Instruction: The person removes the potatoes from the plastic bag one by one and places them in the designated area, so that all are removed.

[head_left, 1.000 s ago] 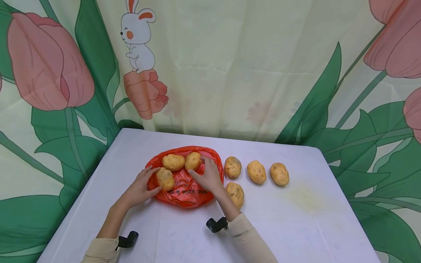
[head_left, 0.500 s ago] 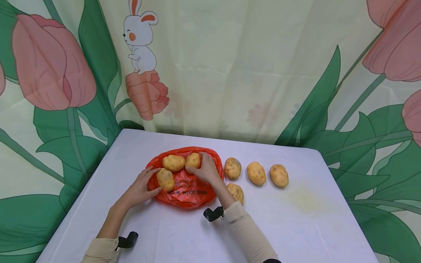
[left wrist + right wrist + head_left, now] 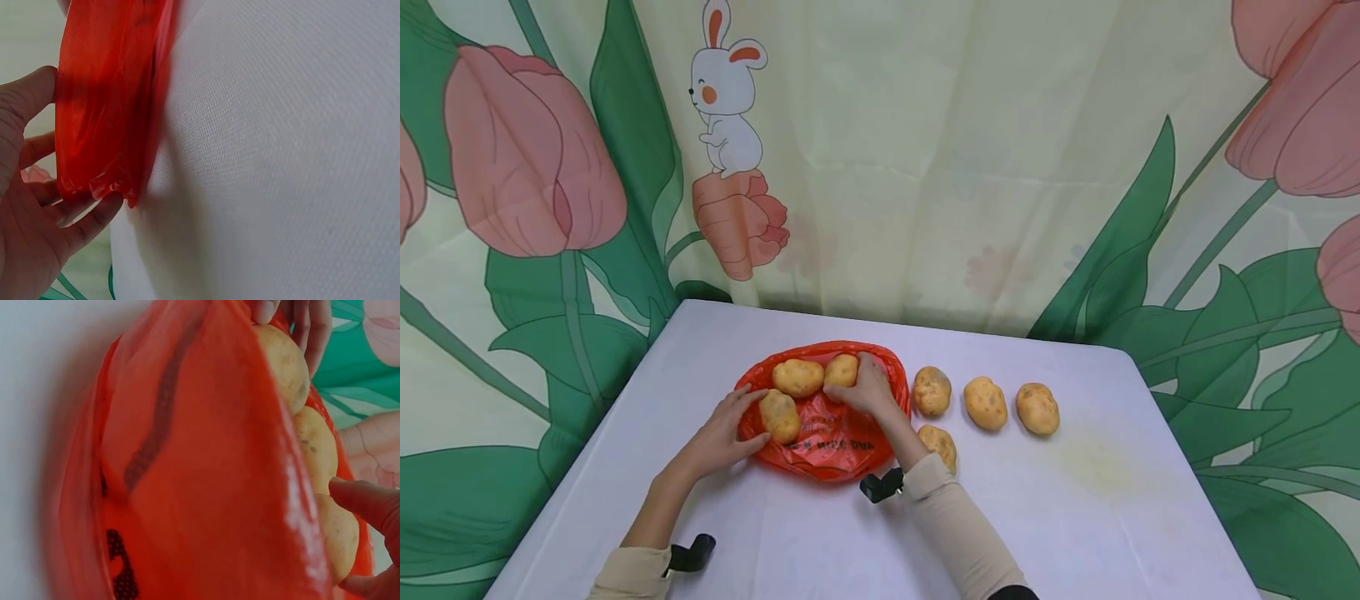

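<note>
Gripping a potato (image 3: 840, 372) between right fingers (image 3: 868, 368), left fingers (image 3: 740, 405) spread wide, curved round the red bag (image 3: 842, 462) lettered "NICE".

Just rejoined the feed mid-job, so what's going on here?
A person's right hand holds a potato inside a red bag on the table. Their left hand touches the bag's side, next to a second potato. A third potato lies inside too. Four more potatoes sit outside the bag, on its right.
</note>
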### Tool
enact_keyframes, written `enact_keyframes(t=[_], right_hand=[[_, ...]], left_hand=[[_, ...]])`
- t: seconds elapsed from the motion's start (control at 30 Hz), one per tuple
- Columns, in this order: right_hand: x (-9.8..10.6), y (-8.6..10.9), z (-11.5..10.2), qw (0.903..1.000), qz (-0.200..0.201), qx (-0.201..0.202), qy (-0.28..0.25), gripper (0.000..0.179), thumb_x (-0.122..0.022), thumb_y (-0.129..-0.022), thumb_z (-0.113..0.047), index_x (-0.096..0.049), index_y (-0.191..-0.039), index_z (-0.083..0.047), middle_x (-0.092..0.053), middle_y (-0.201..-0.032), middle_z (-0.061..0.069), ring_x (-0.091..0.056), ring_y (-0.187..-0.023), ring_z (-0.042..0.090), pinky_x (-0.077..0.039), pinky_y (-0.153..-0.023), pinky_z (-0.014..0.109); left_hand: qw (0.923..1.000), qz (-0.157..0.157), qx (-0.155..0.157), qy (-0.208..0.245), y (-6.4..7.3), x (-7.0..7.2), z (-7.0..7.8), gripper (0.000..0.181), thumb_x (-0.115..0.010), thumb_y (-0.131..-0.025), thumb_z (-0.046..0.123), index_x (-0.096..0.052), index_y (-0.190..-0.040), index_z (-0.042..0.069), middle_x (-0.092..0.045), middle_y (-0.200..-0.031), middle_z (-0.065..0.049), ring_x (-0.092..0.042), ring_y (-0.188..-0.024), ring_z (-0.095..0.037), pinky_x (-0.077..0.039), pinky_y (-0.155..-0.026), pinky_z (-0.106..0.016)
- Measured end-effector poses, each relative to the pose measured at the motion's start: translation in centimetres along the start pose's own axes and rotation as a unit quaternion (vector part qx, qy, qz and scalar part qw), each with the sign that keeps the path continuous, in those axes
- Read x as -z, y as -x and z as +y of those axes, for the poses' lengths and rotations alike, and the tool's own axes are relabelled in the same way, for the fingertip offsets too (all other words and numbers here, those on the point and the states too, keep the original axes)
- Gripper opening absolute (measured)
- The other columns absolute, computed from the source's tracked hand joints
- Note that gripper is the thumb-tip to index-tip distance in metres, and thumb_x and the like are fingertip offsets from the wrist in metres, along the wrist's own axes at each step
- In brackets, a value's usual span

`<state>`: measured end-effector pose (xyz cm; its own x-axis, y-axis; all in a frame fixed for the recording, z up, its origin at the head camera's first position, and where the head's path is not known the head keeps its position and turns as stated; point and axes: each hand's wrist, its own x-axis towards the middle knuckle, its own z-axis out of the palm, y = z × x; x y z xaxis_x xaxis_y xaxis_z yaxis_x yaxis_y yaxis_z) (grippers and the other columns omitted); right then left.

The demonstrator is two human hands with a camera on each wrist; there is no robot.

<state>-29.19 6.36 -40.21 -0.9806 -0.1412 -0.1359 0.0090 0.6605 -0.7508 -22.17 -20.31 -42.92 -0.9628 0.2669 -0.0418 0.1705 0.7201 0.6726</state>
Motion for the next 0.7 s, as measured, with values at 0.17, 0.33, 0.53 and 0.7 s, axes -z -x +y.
enact_keyframes(t=[0.17, 0.33, 0.53, 0.7], right_hand=[[-0.43, -0.33, 0.29, 1.0, -0.002, 0.0, -0.01, 0.095, -0.081, -0.086, -0.033, -0.026, -0.155, 0.002, -0.049, -0.145, 0.026, -0.048, -0.134, 0.039, -0.043, -0.113, 0.055], [-0.77, -0.29, 0.63, 0.9998, -0.01, -0.011, -0.011, 0.099, -0.079, -0.088, -0.036, -0.02, -0.159, 0.001, -0.043, -0.153, 0.025, -0.041, -0.143, 0.04, -0.037, -0.118, 0.055], [-0.55, -0.13, 0.67, 0.9999, -0.002, -0.004, -0.011, 0.096, -0.08, -0.087, -0.039, -0.026, -0.156, 0.001, -0.047, -0.147, 0.025, -0.046, -0.136, 0.039, -0.041, -0.115, 0.054], [0.07, 0.06, 0.49, 0.9999, -0.007, 0.007, -0.008, 0.096, -0.079, -0.087, -0.04, -0.027, -0.157, -0.001, -0.048, -0.147, 0.024, -0.048, -0.134, 0.037, -0.042, -0.114, 0.053]], left_hand=[[1.0, 0.001, -0.001, 0.0, 0.03, -0.07, 0.04, 0.074, -0.075, -0.092, 0.029, -0.04, -0.154, 0.01, -0.025, -0.161, -0.03, -0.022, -0.146, -0.055, -0.035, -0.105, -0.077], [1.0, -0.002, 0.002, -0.001, 0.21, -0.22, 0.01, 0.074, -0.075, -0.092, 0.03, -0.04, -0.154, 0.009, -0.025, -0.161, -0.03, -0.023, -0.146, -0.055, -0.035, -0.105, -0.076], [1.0, 0.0, -0.001, -0.004, 0.23, -0.22, 0.05, 0.074, -0.075, -0.092, 0.03, -0.04, -0.154, 0.01, -0.025, -0.161, -0.029, -0.024, -0.146, -0.055, -0.036, -0.105, -0.076], [1.0, -0.001, -0.001, -0.004, 0.08, -0.03, 0.19, 0.074, -0.075, -0.092, 0.03, -0.04, -0.154, 0.01, -0.026, -0.161, -0.03, -0.024, -0.146, -0.054, -0.036, -0.105, -0.076]])
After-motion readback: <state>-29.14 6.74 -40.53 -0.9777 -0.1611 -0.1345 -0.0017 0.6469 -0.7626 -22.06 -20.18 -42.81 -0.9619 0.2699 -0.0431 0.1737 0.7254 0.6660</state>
